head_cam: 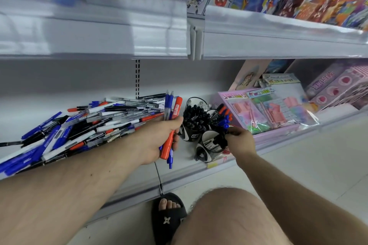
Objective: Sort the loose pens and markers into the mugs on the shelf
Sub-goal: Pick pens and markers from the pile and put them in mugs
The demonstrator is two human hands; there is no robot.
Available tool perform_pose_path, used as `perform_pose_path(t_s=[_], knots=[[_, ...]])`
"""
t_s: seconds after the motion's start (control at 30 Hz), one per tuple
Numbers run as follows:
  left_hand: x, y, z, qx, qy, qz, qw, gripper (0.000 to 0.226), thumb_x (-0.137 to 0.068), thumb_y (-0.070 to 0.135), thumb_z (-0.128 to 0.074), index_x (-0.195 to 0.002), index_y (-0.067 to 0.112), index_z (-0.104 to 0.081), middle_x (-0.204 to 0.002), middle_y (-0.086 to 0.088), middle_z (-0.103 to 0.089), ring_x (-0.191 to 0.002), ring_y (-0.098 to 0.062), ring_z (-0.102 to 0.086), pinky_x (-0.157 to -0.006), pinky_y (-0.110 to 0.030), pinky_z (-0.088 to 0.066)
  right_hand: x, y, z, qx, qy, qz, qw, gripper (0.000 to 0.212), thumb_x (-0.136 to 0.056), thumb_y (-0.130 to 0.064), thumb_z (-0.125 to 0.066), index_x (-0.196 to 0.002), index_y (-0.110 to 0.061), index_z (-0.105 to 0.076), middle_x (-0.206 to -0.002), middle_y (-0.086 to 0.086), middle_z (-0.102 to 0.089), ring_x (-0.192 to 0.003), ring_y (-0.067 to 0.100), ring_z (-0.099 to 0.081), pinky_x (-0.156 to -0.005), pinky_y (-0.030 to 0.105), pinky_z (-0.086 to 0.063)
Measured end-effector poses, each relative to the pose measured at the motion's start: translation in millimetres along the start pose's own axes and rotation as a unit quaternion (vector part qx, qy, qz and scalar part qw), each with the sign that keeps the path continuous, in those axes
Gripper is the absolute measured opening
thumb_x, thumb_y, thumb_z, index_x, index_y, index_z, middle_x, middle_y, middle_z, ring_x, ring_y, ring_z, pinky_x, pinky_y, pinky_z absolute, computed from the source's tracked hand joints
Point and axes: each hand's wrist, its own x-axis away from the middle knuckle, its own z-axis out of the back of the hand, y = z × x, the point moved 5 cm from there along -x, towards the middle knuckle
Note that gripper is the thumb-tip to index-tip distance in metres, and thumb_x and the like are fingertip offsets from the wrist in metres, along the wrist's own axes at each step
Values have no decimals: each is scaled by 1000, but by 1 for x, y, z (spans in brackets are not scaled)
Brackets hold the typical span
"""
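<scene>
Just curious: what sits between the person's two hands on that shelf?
Head view: black mugs of pens stand between the left hand and right hand.

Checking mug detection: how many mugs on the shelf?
3 visible: back mug, middle mug by the left hand, front mug under the right hand. More may be hidden.

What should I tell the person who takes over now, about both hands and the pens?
Left hand: holds a bundle of pens, one red marker among blue ones.
Right hand: its fingers pinch a pen at the front mug.
Mugs: the black mugs stand right of the pile; the back mug is full of black pens.
Done: some pens sorted.
Left: the large loose pile on the shelf.
</scene>
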Motion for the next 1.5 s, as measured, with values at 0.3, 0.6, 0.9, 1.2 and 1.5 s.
perform_pose_path(t_s=[0.3, 0.6, 0.9, 1.2, 1.5], knots=[[3, 9, -13, 66, 19, -6, 998, 42, -62, 57, -69, -83, 23, -59, -61, 4, -52, -50, -12, -45, -48, -25, -37, 104, -119, -28, -52, -369, 132, 919, 11, -86, -15, -74, -89, -9, -65, -68, 5, -61, -56, 14, -56, -55, 27, -48], [1, 5, -8, 72, 63, -22, 995, 34, -88, 57, -55, -108, 30, -62, -87, -2, -67, -76, -20, -62, -59, -30, -47, 120, -125, -41, 71, -297, 260, 916, 44, -68, -13, -88, -99, -22, -57, -78, 6, -71, -74, 27, -69, -77, 49, -58], [-2, 8, -22, 72, 76, -51, 993, 18, -99, 37, -53, -104, 23, -62, -83, -3, -66, -72, -19, -60, -64, -31, -48, 124, -120, -33, 106, -205, 262, 937, 44, -73, -15, -81, -106, -24, -53, -77, -5, -64, -67, 6, -61, -64, 20, -49], [-4, 9, -3, 57, 62, 19, 996, 24, -102, 1, -43, -115, 11, -61, -90, -5, -66, -68, -16, -57, -60, -26, -47, 59, -84, 84, -30, 24, 123, 992, 7, -89, -5, -68, -85, -10, -71, -70, -3, -68, -57, 10, -59, -59, 27, -50], [0, 3, 0, 46, 36, 32, 998, 24, -100, 10, -52, -120, 17, -64, -97, -4, -77, -75, -21, -73, -67, -38, -60, 14, -32, 44, 44, 56, 92, 993, 14, -94, -10, -62, -100, -18, -70, -91, 0, -71, -66, 13, -63, -54, 23, -52]])
